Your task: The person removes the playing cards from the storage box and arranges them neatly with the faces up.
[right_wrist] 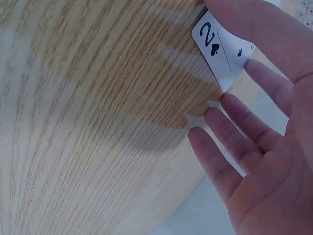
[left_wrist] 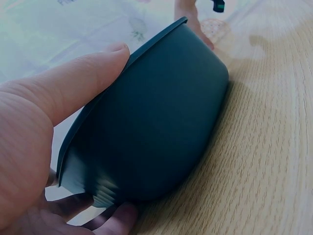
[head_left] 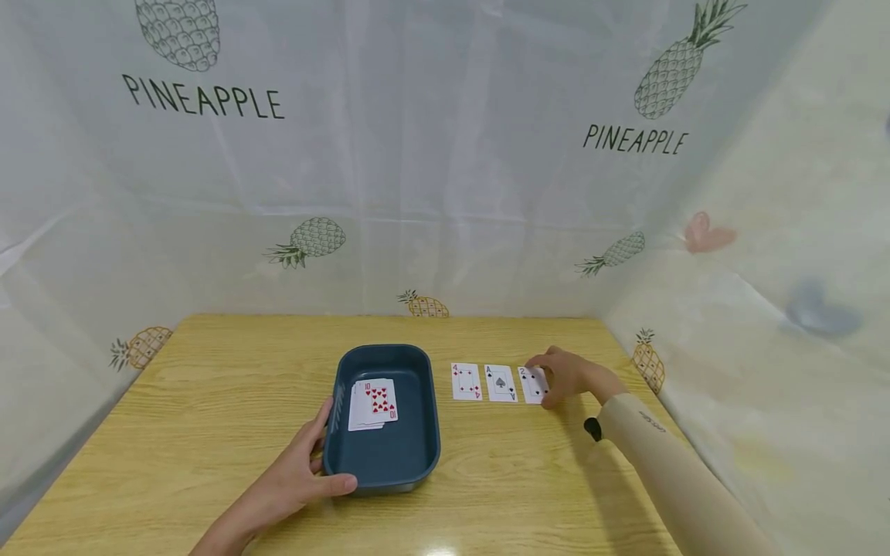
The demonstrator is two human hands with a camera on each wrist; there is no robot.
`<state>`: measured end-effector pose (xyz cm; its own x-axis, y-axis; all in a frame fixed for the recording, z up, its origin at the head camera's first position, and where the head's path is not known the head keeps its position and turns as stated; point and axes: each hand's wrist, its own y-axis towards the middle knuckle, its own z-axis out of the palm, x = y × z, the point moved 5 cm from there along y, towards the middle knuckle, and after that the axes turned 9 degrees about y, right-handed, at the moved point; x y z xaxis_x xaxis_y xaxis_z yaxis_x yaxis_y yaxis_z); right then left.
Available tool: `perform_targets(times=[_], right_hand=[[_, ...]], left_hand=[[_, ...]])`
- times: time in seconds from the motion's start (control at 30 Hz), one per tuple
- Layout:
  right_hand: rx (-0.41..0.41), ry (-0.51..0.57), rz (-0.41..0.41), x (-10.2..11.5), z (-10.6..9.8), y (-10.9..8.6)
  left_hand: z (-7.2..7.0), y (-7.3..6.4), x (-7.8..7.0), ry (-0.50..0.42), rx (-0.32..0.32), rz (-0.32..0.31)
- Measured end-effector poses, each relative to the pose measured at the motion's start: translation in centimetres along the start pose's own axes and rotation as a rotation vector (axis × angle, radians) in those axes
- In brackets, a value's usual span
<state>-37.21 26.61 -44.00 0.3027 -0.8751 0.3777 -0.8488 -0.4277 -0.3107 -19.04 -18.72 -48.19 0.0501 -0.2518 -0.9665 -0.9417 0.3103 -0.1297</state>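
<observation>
R fingers [right_wrist: 252, 120] hold 2 card [right_wrist: 222, 54] btwn thumb [right_wrist: 264, 29] & tips.

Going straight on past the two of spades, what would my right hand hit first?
Probably the ace of spades, lying just left of the two of spades in the head view, though depth is unclear.
</observation>
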Motion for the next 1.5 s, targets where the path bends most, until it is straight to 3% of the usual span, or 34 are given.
perform_targets(times=[0.73, 0.83, 0.93, 1.03, 1.17, 1.33, 1.5], right_hand=[[-0.013, 0.036, -0.011, -0.4, -0.2, 0.1], [-0.020, 0.087, -0.034, -0.8, -0.7, -0.2], [-0.077, 0.110, -0.108, -0.2, -1.8, -0.5], [-0.160, 0.120, -0.231, 2.5, -3.0, -0.9], [-0.218, 0.141, -0.364, 8.4, -3.4, -0.8], [-0.173, 0.192, -0.441, 15.6, -1.6, 0.5], [-0.114, 0.237, -0.508, 20.6, 1.2, 2.3]], left_hand=[[-0.1, 0.0, -0.2, 0.015, -0.005, 0.004], [0.0, 0.1, -0.2, 0.009, -0.001, 0.002], [0.0, 0.1, -0.2, 0.012, -0.002, 0.001], [-0.1, 0.1, -0.3, 0.023, -0.006, 0.000], [-0.2, 0.0, -0.3, 0.029, -0.012, -0.002], [0.0, -0.1, -0.1, 0.016, -0.013, -0.010], [0.1, -0.1, -0.1, 0.015, -0.012, -0.016]])
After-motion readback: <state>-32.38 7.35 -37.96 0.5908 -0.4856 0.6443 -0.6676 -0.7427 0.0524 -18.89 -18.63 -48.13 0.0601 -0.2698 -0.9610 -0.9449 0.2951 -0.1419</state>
